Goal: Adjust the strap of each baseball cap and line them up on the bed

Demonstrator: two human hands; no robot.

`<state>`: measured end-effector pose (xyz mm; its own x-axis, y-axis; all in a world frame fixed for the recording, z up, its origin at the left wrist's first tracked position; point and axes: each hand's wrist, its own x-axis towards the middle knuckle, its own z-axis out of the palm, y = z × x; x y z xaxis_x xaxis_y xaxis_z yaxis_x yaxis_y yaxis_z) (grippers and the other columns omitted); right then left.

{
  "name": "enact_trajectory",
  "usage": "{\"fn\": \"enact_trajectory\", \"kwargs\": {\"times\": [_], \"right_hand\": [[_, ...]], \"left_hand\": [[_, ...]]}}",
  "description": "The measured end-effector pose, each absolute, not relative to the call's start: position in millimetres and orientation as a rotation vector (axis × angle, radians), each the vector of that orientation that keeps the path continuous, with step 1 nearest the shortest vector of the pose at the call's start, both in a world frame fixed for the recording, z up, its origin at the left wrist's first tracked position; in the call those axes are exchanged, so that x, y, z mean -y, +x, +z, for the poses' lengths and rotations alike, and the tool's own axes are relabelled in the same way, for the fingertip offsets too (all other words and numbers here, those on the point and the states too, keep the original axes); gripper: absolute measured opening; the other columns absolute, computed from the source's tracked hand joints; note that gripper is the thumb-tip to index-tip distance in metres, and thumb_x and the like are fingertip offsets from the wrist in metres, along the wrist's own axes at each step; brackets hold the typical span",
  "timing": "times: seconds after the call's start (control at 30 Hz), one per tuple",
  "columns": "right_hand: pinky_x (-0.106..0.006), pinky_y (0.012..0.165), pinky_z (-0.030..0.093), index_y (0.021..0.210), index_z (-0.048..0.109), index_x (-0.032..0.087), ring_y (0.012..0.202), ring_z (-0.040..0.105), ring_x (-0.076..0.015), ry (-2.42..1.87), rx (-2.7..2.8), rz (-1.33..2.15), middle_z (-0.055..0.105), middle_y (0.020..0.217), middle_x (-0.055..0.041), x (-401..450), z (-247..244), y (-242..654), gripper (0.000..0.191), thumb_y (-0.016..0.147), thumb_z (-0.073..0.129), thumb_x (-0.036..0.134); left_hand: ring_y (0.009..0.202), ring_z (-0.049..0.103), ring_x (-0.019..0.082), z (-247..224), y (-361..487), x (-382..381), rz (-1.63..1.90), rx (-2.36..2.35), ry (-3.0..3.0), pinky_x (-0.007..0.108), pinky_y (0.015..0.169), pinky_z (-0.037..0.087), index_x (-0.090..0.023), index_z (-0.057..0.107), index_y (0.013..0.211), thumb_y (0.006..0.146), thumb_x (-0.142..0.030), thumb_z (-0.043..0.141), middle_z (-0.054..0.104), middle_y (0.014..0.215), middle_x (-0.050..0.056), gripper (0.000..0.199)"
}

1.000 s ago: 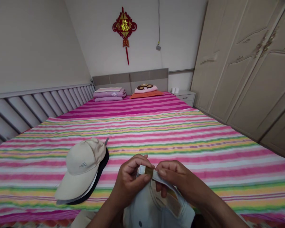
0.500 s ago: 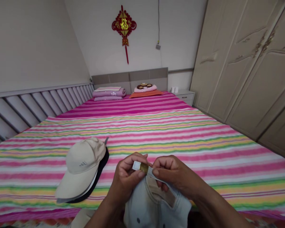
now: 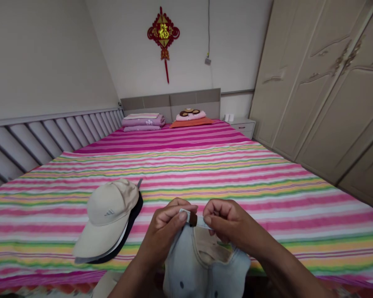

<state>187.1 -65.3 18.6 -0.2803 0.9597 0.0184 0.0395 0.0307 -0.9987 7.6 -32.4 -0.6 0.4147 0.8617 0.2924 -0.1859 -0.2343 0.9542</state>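
Observation:
Both hands hold a pale blue baseball cap [image 3: 186, 269] by the strap at its back opening, low in the middle of the head view. My left hand [image 3: 166, 227] pinches the strap's end beside a dark metal buckle [image 3: 193, 219]. On the other side of the buckle, my right hand [image 3: 226, 219] grips the strap [image 3: 202, 222] between thumb and fingers. The cap's opening faces up, and its lower part runs out of the frame. To the left, a stack of caps lies on the bed, a beige cap [image 3: 107, 207] on top and a black cap [image 3: 132, 225] underneath.
A striped sheet [image 3: 251, 178] covers the bed. Part of another beige cap [image 3: 107, 283] shows at the near edge. Folded purple bedding [image 3: 144, 121] and a pink pillow [image 3: 191, 116] lie by the headboard [image 3: 186, 99]. A wardrobe [image 3: 313, 103] stands at right, a slatted rail [image 3: 49, 140] at left.
The buckle has turned and looks darker now. My right hand has moved slightly up and right along the strap, and the cap's opening looks wider.

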Motion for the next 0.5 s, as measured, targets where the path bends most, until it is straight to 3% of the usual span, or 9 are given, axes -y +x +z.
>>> {"fn": "enact_trajectory", "kwargs": {"times": [0.07,0.2,0.37,0.5], "right_hand": [[-0.02,0.042,0.027,0.078,0.052,0.019,0.045,0.036,-0.0066,-1.106,1.556,1.215,0.048,0.058,0.0053,68.6,18.8,185.7,0.012,0.075,0.057,0.03],[-0.024,0.054,0.035,0.094,0.053,0.023,0.062,0.049,-0.0127,-1.231,1.822,0.624,0.056,0.074,0.0016,77.3,16.6,178.0,0.027,0.072,0.065,0.031],[-0.028,0.059,0.038,0.092,0.056,0.019,0.07,0.056,-0.0168,-1.193,1.957,0.193,0.061,0.077,-0.0044,83.3,11.9,171.6,0.014,0.081,0.055,0.028],[-0.026,0.053,0.034,0.079,0.053,0.02,0.06,0.052,-0.0145,-1.228,1.931,0.194,0.057,0.068,-0.0014,85.7,11.2,172.7,0.006,0.076,0.058,0.022]], "left_hand": [[0.079,0.052,0.016,0.4,9.0,34.5,1.138,-0.658,1.544,0.028,0.068,0.042,-0.021,0.069,0.094,0.079,-0.029,0.055,0.053,0.086,0.006,0.023],[0.073,0.053,0.013,0.7,18.0,40.4,1.175,-0.672,1.576,0.026,0.067,0.042,-0.025,0.068,0.095,0.076,-0.025,0.059,0.056,0.076,0.002,0.022],[0.067,0.058,0.013,-1.4,29.2,48.7,1.231,-0.759,1.209,0.024,0.062,0.045,-0.019,0.067,0.09,0.067,-0.027,0.068,0.063,0.075,0.003,0.024],[0.071,0.059,0.014,-1.5,28.6,51.0,1.376,-0.78,1.205,0.024,0.065,0.045,-0.018,0.064,0.08,0.066,-0.025,0.068,0.065,0.072,0.002,0.016]]}}
